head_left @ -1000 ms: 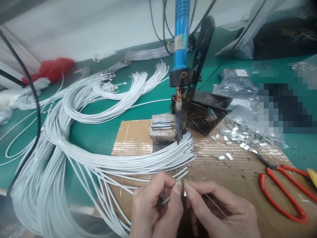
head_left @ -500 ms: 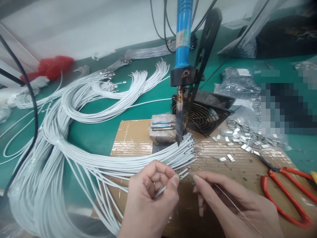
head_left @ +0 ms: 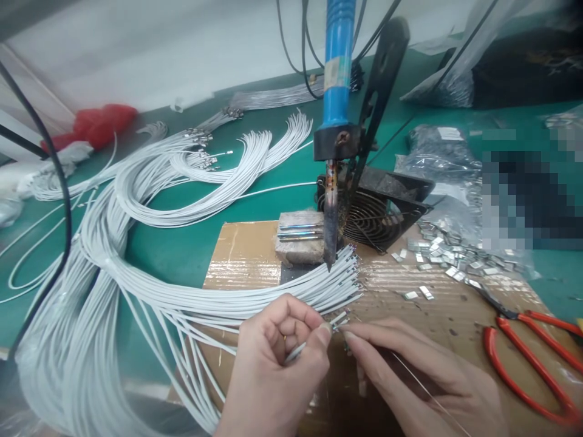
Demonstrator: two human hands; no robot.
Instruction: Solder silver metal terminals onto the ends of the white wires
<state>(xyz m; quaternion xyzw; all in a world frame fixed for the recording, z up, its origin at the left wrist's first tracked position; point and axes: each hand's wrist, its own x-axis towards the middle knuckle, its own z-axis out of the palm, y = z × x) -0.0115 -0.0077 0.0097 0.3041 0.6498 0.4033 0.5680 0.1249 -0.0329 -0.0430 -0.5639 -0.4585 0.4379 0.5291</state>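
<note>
Between thumb and forefinger, my left hand (head_left: 285, 358) pinches a white cable (head_left: 296, 351) whose end points right, below the tips of a large bundle of white cables (head_left: 255, 297). My right hand (head_left: 410, 370) is closed in a pinch close beside that cable end; a thin wire (head_left: 426, 388) runs across its palm side. What sits between the right fingertips is too small to tell. Above both hands, a blue-handled soldering iron (head_left: 337, 103) hangs tip down in a black stand (head_left: 378, 85).
Cardboard (head_left: 246, 243) lies under the hands, bearing a grey block (head_left: 300, 237) with metal rods. Behind is a black fan (head_left: 382, 212). Small metal pieces (head_left: 455, 273) are scattered at right, near red-handled scissors (head_left: 528, 364). Plastic bags (head_left: 441, 158) lie behind them.
My right hand has moved left, so its fingertips are now nearer the cable end and my left fingertips. My left hand has stayed almost still.
</note>
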